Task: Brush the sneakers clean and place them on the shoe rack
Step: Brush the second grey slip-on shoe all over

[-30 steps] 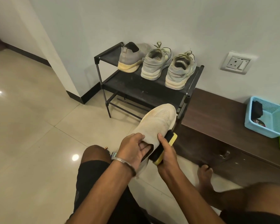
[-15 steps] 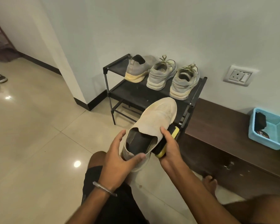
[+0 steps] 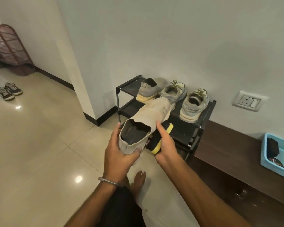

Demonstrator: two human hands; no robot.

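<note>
The left hand cups the heel of the cream sneaker, steadying it, while the right hand grips a yellow-backed brush against its side, toe aimed at the shoe rack beyond.

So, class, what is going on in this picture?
A person is cleaning shoes beside a rack. The left hand grips the heel of a beige sneaker, held in the air with its toe towards the rack. The right hand holds a brush against the sneaker's side. Three shoes already sit on the rack's top shelf; this one is not yet placed.
</note>
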